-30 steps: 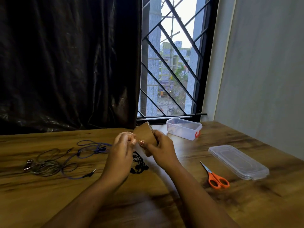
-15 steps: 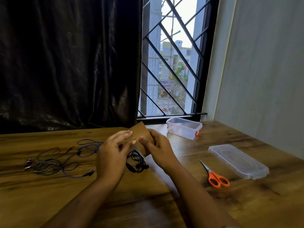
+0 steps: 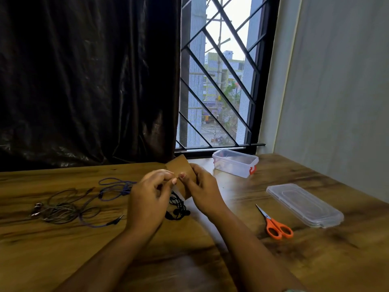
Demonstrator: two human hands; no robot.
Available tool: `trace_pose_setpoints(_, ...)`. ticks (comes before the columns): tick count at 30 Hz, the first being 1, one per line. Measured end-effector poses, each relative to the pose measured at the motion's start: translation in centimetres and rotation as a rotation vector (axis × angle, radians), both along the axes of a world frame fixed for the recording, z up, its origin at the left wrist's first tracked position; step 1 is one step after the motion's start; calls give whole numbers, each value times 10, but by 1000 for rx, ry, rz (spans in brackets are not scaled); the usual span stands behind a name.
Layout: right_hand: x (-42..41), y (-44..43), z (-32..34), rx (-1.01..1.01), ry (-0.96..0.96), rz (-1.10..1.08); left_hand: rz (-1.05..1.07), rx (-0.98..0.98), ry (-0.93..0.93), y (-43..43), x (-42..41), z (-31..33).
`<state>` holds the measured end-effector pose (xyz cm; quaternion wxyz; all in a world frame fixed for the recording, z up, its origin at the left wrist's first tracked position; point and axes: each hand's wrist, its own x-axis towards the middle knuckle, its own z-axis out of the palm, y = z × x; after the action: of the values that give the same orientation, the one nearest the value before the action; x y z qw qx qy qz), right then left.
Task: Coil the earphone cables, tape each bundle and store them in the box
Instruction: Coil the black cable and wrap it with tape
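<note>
My right hand (image 3: 203, 191) grips a roll of brown tape (image 3: 183, 173) held above the wooden table. My left hand (image 3: 148, 197) has its fingertips curled against the tape's near edge, pinching at it next to my right thumb. Below the hands lies a coiled black earphone bundle (image 3: 177, 208). A blue earphone cable (image 3: 114, 186) and a tangled grey one (image 3: 61, 209) lie loose on the table to the left. The clear plastic box (image 3: 234, 163) stands open near the window.
The box's clear lid (image 3: 304, 205) lies at the right, with orange-handled scissors (image 3: 275, 225) just in front of it. A dark curtain hangs behind the table's left side, and a grey wall runs along the right.
My left hand drew back from the tape half a second ago, then returned to pinch at its edge. My right hand has kept hold of the tape roll.
</note>
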<state>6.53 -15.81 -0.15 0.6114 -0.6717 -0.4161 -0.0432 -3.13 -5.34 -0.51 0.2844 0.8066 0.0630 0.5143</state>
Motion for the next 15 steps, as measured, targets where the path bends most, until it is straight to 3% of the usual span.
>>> trace_pose_setpoints(6,5,-1,-1,-6,42,-45,-263,-265,70,-6,1,-3)
trace_pose_setpoints(12,11,-5,-2,11,152,-129,-398,-264,161,-12,5,-7)
trace_pose_setpoints(15,12,-8,1,26,175,-153,-477,-364,139,-13,6,-10)
